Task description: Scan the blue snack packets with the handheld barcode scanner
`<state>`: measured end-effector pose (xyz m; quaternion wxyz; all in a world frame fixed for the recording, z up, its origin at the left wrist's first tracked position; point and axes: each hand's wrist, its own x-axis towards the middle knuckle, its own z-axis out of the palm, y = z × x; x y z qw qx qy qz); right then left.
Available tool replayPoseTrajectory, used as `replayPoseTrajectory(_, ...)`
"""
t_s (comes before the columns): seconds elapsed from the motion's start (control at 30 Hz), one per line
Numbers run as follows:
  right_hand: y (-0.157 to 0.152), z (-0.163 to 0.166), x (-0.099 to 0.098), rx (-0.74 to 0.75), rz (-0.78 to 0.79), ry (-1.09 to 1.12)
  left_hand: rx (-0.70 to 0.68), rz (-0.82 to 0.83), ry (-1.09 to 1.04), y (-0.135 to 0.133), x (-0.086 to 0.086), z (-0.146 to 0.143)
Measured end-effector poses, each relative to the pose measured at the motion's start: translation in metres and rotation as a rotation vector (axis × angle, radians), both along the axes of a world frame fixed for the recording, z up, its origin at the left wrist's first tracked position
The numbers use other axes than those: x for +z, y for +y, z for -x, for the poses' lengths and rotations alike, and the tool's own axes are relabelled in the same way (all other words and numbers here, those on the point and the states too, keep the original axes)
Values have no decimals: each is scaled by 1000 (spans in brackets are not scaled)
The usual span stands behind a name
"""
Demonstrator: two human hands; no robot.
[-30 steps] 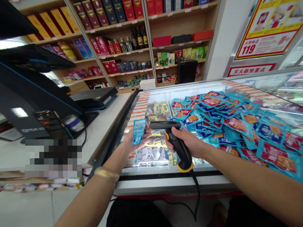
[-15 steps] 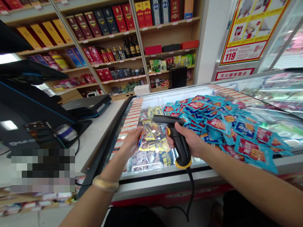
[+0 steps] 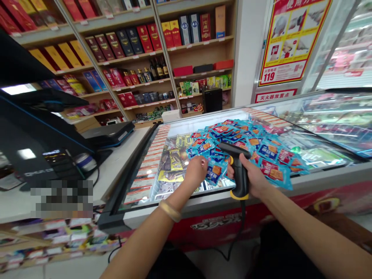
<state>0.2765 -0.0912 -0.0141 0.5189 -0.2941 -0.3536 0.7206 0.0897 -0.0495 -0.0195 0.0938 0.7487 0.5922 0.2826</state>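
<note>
On a glass-topped freezer [image 3: 139, 217]: heaped sachets [image 3: 269, 150], a scanner [image 3: 240, 176] above.
The right hand [image 3: 256, 177] is gripping the scanner; the left hand [image 3: 197, 169] is curling beside the sachets, any content hidden. A scanner knock could be sending loose sachets over the front edge.

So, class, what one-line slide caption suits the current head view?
Scanner gripped in the right hand, left hand beside blue packets heaped on a glass-topped case.

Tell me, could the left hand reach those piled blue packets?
Probably yes: the left hand is at the near-left edge of the blue packets, with nothing visible blocking it; the scanner in the right hand is off to its right.
</note>
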Motion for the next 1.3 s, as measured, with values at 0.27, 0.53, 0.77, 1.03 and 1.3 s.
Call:
replayPoseTrajectory(0.27,4,9,-9,-36,-53,-12,56,-183,3,-40,-12,45)
replayPoseTrajectory(0.53,4,10,-6,-97,-49,-16,217,-197,-91,-39,-18,56)
replayPoseTrajectory(0.77,9,10,-10,-109,-10,-31,119,-469,55,-57,-9,49)
replayPoseTrajectory(1.03,14,9,-16,-117,-27,-42,51,-682,83,-58,-17,49)
replayPoseTrajectory(1.3,14,7,-16,-98,-31,-43,-35,-600,131,-55,-19,46)
